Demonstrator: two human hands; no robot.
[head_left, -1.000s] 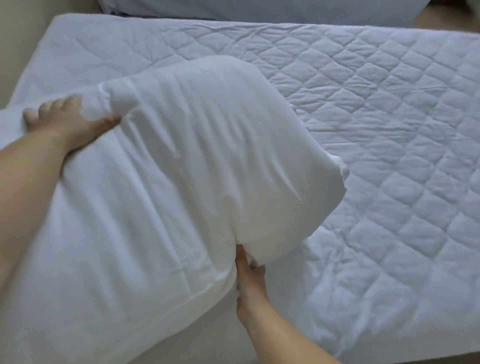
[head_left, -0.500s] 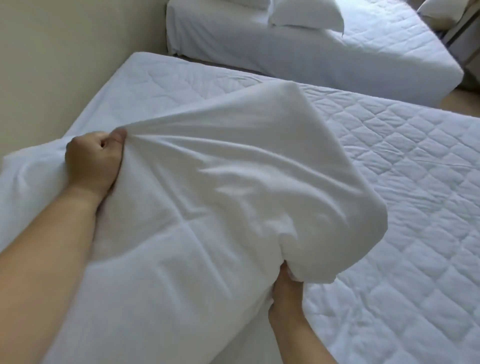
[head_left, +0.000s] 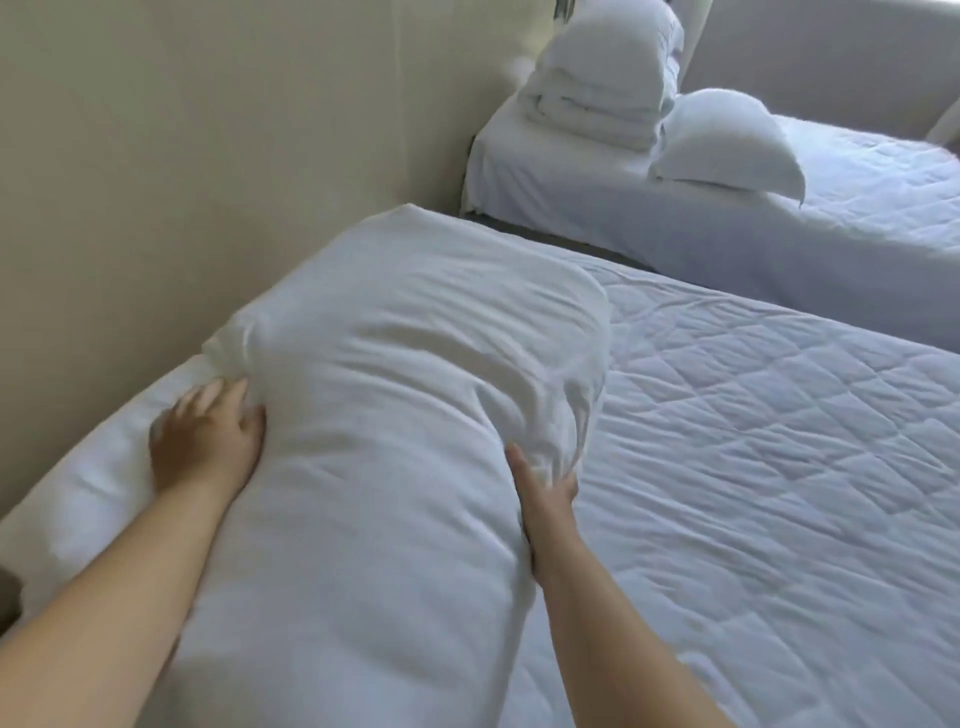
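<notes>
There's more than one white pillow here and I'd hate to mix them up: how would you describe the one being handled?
Start at the near bed, with its quilted cover, beside the beige wall. On its wall side lies a long, wrinkled white pillow. Unlike the plump pillow on the far bed, it has the left hand and right hand against its sides.

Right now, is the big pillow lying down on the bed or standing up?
Lying down. The pillow stretches flat along the bed beside the wall, left hand and right hand against its sides.
</notes>
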